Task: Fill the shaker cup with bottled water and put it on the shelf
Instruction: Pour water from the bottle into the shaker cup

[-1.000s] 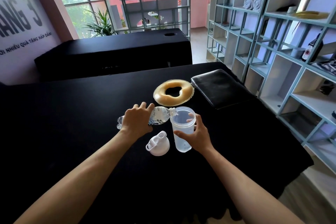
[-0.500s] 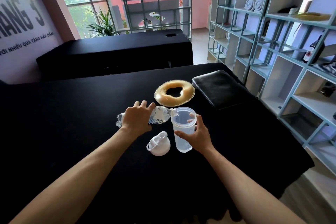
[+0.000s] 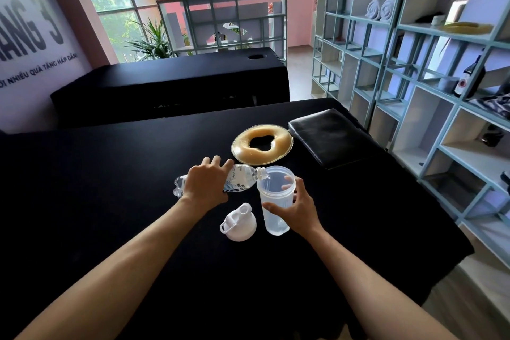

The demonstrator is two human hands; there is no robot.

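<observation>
A clear plastic shaker cup (image 3: 274,203) stands upright on the black table (image 3: 110,188), lid off, with some water in its lower part. My right hand (image 3: 296,205) is wrapped around its right side. My left hand (image 3: 205,182) grips a clear water bottle (image 3: 241,181) tipped nearly flat, its open neck resting over the cup's rim. The cup's white lid (image 3: 238,222) lies on the table just left of the cup, between my two hands.
A tan ring-shaped gel cushion (image 3: 262,143) and a black pad (image 3: 331,135) lie beyond the cup. Pale blue open shelves (image 3: 414,69) line the right side, holding towels, a dark bottle and other items. A second black table (image 3: 171,83) stands further back.
Both hands, the tipped bottle and the cup keep the same pose across the frames. Only the camera shifts slightly.
</observation>
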